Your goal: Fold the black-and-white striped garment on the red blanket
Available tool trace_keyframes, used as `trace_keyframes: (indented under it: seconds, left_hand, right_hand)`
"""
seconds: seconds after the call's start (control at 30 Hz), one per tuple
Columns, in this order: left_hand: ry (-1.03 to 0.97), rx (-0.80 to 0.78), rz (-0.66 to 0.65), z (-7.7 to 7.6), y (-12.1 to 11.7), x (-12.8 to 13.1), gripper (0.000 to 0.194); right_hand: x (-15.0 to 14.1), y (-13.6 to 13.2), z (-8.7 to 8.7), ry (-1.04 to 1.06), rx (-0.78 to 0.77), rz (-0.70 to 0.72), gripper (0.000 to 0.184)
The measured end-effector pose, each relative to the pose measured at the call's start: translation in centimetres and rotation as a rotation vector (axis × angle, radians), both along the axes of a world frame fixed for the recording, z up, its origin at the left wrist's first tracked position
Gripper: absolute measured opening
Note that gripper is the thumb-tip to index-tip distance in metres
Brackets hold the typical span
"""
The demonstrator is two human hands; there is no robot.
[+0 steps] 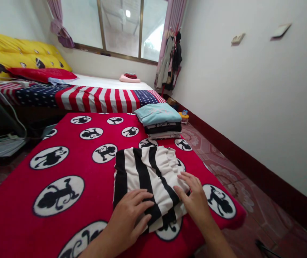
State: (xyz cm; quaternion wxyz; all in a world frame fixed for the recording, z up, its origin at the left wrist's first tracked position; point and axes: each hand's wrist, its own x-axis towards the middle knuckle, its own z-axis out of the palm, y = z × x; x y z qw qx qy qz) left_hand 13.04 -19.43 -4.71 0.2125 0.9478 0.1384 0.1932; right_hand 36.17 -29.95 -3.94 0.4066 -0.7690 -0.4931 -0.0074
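Observation:
A black-and-white striped garment (145, 172) lies folded into a rough rectangle on the red blanket (73, 150) with its white ovals and black monkey figures. My left hand (130, 213) rests over the garment's near left part, fingers apart and stretched across the stripes. On the near right edge, my right hand (192, 191) touches the white cloth with its fingers spread. Some crumpled layers show under the near edge, between the hands. Just beyond the garment stands a stack of folded clothes, with a light blue one (157, 114) on top.
Behind the blanket is a bed with a stars-and-stripes cover (97, 98) and a red pillow (42, 74). Clothes hang on a rack (169, 61) by the window. A white wall (250, 89) and tiled floor (223, 179) lie to the right, with a yellow stool (184, 116).

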Motion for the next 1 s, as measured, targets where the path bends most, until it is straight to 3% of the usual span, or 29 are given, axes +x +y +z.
trace_keyframes:
  seconds: [0.1, 0.23, 0.37, 0.43, 0.53, 0.6, 0.7, 0.77, 0.87, 0.93, 1.0]
  left_hand:
    - [-0.046, 0.005, -0.018, -0.1, -0.7, -0.3, 0.033]
    - [-0.114, 0.083, -0.024, -0.7, -0.7, -0.5, 0.034]
    - [-0.203, 0.183, 0.19, -1.7, -0.2, -1.1, 0.045]
    - [-0.188, 0.214, 0.314, -2.2, -0.1, -1.3, 0.056]
    - [-0.111, 0.245, 0.352, -2.9, -0.1, -1.4, 0.064]
    - [-0.08, 0.254, 0.336, -3.2, -0.1, -1.3, 0.063]
    - [-0.062, 0.253, 0.325, -3.4, -0.2, -1.1, 0.062]
    - [-0.049, 0.248, 0.319, -3.2, -0.2, -1.0, 0.06]
    - [-0.033, 0.235, 0.309, -2.9, -0.3, -1.0, 0.058]
    - [-0.033, 0.229, 0.295, -2.8, -0.3, -1.1, 0.058]
    - [-0.04, 0.217, 0.289, -2.7, -0.3, -1.1, 0.058]
  right_hand:
    - [0.7, 3.1, 0.7, -0.004, -0.037, 0.019, 0.032]
    - [1.8, 8.4, 0.3, 0.218, -0.124, -0.014, 0.059]
    - [3.0, 11.5, 0.0, 0.305, 0.008, 0.063, 0.036]
    - [3.7, 11.5, 0.0, 0.217, 0.032, -0.019, 0.036]
    - [4.9, 10.8, -0.2, -0.096, -0.188, -0.2, 0.03]
    - [5.3, 10.9, 0.1, -0.235, -0.369, -0.221, 0.021]
    - [4.7, 12.4, 1.8, -0.331, -0.405, -0.185, 0.019]
    - [2.9, 14.4, 3.5, -0.441, -0.341, -0.102, 0.016]
    - [-1.3, 18.1, 5.4, -0.461, -0.233, 0.19, 0.015]
    - [-4.4, 20.4, 5.7, -0.351, -0.265, 0.378, 0.024]
    - [-6.9, 22.3, 5.4, -0.265, -0.363, 0.48, 0.033]
